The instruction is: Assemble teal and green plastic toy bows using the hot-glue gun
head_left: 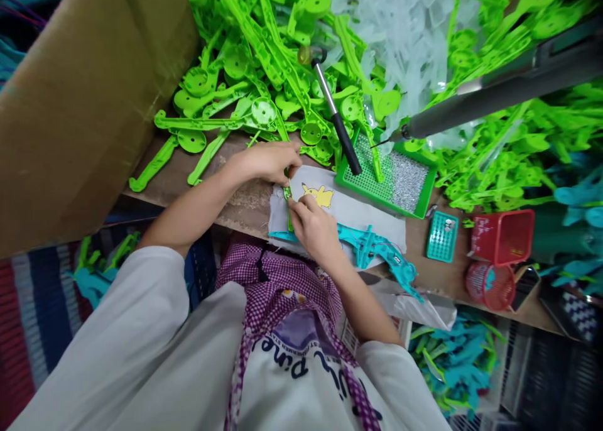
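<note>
A narrow bright green plastic part (287,193) lies on the grey cloth (367,212), partly covered by my fingers. My left hand (269,161) is closed over its far end, fingertips bent down. Thumb and fingers of my right hand (315,225) pinch at the same part a little nearer to me; any small piece between them is hidden. A long turquoise plastic part (365,247) rests along the cloth's near edge, beside and partly behind my right hand. A yellow cartoon figure (319,196) is printed on the cloth between my hands.
A heap of green parts (264,54) and translucent parts (405,35) covers the back. A hammer (336,117) leans onto a green tray (426,195) of small metal pieces. An electric screwdriver (471,107) hangs from the right. A cardboard box (94,104) walls the left; red baskets (490,285) stand right.
</note>
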Available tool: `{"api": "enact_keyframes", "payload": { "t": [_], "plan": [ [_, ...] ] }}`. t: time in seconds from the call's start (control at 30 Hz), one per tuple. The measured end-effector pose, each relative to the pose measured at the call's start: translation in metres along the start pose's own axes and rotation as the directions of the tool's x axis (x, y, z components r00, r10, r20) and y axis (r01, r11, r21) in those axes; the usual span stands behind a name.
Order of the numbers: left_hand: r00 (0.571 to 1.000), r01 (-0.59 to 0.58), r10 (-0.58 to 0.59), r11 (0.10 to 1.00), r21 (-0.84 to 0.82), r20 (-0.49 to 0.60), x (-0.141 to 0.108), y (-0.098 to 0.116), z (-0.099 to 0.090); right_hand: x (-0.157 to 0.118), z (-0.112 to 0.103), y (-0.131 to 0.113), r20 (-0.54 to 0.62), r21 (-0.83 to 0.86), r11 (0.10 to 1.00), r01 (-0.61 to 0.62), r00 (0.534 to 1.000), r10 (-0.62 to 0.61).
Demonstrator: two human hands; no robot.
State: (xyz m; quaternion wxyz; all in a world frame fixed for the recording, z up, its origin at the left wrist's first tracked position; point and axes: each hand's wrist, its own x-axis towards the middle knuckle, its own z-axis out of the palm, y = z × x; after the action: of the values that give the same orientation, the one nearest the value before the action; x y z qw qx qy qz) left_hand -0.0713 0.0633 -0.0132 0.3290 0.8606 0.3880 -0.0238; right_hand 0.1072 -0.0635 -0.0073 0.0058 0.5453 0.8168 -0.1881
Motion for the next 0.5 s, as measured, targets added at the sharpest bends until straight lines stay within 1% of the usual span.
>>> {"api": "enact_keyframes", "payload": {
  "t": [0.1,0.2,0.27,0.4,0.5],
  "plan": [
    [0.998,-0.056,0.056,0.998,-0.028,0.0,-0.002,0.0,-0.001,-0.001,-0.001,0.0,0.005,-0.033,0.999,0.001,1.0,-0.001],
    [0.986,-0.159,0.164,0.982,-0.101,0.042,-0.001,0.0,0.0,-0.001,0.0,-0.001,0.001,-0.034,0.999,-0.003,1.0,0.003],
    [0.977,-0.192,0.202,0.972,-0.134,0.067,0.003,0.0,0.002,-0.001,0.001,-0.001,0.0,-0.028,1.0,-0.001,1.0,0.001],
    [0.986,-0.123,0.138,0.982,-0.145,0.091,0.01,0.003,0.004,-0.001,0.0,-0.001,0.005,0.002,1.0,-0.002,1.0,0.002],
    [0.992,-0.047,0.062,0.99,-0.131,0.107,0.01,0.011,0.005,-0.002,0.0,0.0,0.005,0.021,1.0,0.007,1.0,-0.008]
  ]
}}
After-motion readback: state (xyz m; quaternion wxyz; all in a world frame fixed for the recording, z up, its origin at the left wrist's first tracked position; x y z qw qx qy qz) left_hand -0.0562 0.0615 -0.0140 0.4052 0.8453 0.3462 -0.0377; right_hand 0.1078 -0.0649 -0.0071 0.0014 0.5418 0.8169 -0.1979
